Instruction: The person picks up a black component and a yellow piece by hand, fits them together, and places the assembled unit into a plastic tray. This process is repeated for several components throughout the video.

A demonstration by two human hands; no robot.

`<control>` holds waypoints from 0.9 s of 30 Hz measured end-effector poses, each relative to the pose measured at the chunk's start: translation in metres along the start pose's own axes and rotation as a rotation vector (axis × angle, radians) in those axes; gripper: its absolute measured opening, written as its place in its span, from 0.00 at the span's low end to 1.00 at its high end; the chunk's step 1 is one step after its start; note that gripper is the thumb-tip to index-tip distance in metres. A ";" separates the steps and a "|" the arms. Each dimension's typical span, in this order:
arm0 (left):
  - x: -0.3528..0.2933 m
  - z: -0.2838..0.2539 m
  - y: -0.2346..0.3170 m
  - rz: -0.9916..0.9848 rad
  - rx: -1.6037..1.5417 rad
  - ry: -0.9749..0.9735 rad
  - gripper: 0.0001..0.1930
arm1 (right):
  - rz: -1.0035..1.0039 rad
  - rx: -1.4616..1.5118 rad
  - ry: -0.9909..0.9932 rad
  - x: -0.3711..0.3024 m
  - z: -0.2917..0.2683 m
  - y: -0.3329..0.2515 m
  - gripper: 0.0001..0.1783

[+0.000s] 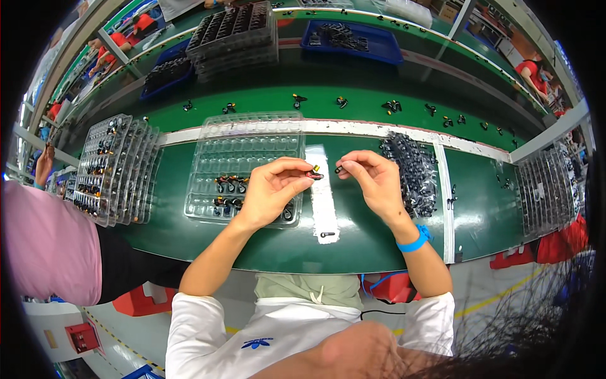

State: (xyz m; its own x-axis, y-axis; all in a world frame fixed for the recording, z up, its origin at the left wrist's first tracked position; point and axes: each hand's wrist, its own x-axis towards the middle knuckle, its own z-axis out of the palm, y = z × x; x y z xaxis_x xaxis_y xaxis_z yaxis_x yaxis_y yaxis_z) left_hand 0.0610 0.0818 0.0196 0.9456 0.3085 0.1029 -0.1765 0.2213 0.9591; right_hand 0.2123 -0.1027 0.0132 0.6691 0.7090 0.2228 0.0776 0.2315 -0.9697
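Two-handed fingertip pinching, likely for control: yellow-tipped part (pixel 315 174) in left hand (pixel 265 191), small black piece (pixel 339 169) in right hand (pixel 380 184).

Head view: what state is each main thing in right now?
Left hand: pinching a red-and-yellow-marked dark part.
Right hand: pinching a small black piece.
Clear compartment tray: flat, partly filled, with parts in its near rows.
Loose black piece: lying on the white strip.
Black pieces beside right hand: heaped.
Far middle blue bin: open-topped, holding black parts.
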 end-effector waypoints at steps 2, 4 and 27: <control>0.000 0.001 0.001 0.034 0.053 0.015 0.13 | -0.061 -0.136 0.001 0.001 -0.001 0.004 0.07; -0.001 0.000 0.000 0.042 0.042 0.025 0.13 | -0.124 -0.267 -0.004 0.000 0.000 0.005 0.07; -0.005 0.003 -0.003 0.019 -0.020 -0.076 0.19 | -0.383 -0.404 -0.097 -0.008 0.014 -0.012 0.08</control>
State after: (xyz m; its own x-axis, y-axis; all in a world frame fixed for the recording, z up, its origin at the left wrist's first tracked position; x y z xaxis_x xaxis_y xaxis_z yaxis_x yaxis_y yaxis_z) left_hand 0.0580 0.0772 0.0166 0.9599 0.2417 0.1419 -0.1998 0.2349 0.9513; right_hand 0.1959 -0.1019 0.0246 0.4679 0.6872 0.5557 0.5908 0.2245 -0.7750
